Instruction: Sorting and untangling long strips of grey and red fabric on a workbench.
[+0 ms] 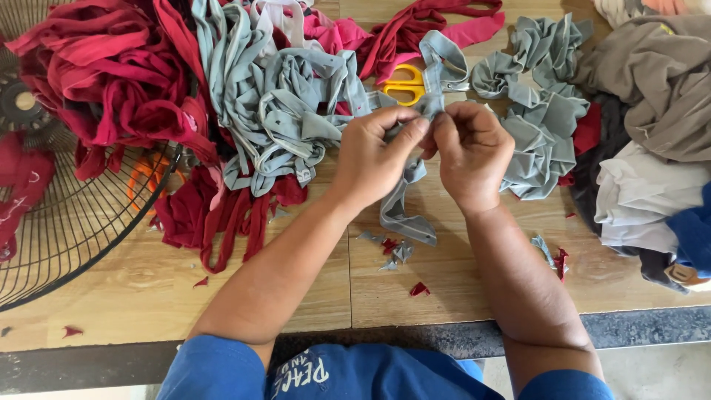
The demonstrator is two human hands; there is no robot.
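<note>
My left hand [376, 154] and my right hand [472, 152] meet over the wooden table [148, 285], both pinching the same grey cloth strip [404, 211]. The strip runs up past my fingers toward the piles and hangs down in a loop below my hands. Just behind my hands lie yellow-handled scissors [404, 84], partly covered by cloth. A heap of grey strips [285, 111] lies to the left of my hands, and another grey bunch [541, 126] to the right.
Red and pink cloth strips [118, 81] are piled at the left over a black wire fan guard [67, 222]. Folded brown, white, black and blue garments [652, 148] are stacked at the right. Small cloth scraps [396, 252] dot the table near its front edge.
</note>
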